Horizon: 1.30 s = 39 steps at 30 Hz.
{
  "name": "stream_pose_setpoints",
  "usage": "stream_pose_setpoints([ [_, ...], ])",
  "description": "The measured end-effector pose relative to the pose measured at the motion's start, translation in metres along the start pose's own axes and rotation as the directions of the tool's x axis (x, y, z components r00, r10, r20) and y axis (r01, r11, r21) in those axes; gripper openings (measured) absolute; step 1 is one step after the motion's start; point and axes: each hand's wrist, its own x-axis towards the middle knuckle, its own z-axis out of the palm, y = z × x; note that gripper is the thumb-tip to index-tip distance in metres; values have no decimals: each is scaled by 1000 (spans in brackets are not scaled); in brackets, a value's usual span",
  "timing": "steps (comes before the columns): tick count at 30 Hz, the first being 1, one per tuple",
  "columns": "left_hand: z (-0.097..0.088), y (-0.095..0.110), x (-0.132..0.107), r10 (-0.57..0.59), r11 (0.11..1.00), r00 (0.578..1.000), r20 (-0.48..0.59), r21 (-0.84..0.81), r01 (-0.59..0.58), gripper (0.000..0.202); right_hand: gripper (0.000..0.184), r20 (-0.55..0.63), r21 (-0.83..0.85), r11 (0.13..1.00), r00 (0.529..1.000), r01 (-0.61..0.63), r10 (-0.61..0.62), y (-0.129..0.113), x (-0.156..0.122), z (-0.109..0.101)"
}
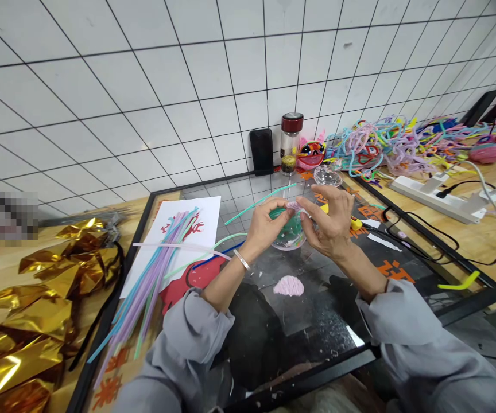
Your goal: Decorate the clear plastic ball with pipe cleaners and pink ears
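My left hand [267, 223] and my right hand [329, 221] meet above a dark glass panel [317, 321]. Both pinch a small pale pink pipe-cleaner piece [294, 205] between their fingertips. A green pipe cleaner [259, 202] sticks out to the upper left from my left hand, which wears a silver bangle. Just under the hands sits a clear plastic half-sphere [290, 235] with green inside. A pink fuzzy coil [289, 285] lies on the glass below.
A bundle of purple and blue pipe cleaners [153, 281] lies on white paper [205, 218] at left. Gold foil [28, 321] fills the far left. A phone [261, 151], a jar [291, 142], a pipe-cleaner heap [386, 143] and a power strip [433, 198] stand behind.
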Motion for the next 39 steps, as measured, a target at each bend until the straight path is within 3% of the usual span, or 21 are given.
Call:
stream_pose_setpoints([
  [14, -1, 4, 0, -19, 1000, 1000, 2, -6, 19, 14, 37, -16, -3, 999, 998, 53, -53, -2, 0, 0],
  [17, -1, 3, 0, -21, 1000, 1000, -1, 2, 21, 13, 36, -65, -14, 999, 997, 46, -47, -2, 0, 0],
  [23, -1, 1, 0, -14, 1000, 1000, -2, -10, 14, 11, 43, -67, 61, 996, 995, 73, -69, -2, -1, 1],
  [27, -1, 1, 0, -31, 999, 1000, 0, -9, 31, 12, 41, -135, 196, 977, 984, -88, 115, -3, 4, -2],
  [30, -1, 2, 0, -39, 999, 999, 5, -4, 39, 11, 25, -110, 346, 894, 934, -284, 340, 2, 7, -3],
  [34, -1, 2, 0, -29, 1000, 1000, 5, -1, 29, 10, 9, 99, 528, 700, 854, -480, 511, 11, 4, 3],
  [37, -1, 2, 0, -16, 1000, 1000, -4, -4, 16, 11, 8, 307, 592, 576, 819, -563, 485, 12, 2, 10],
  [39, -1, 1, 0, -14, 1000, 1000, -6, -9, 14, 11, 8, 352, 598, 560, 816, -573, 459, 9, 1, 12],
])
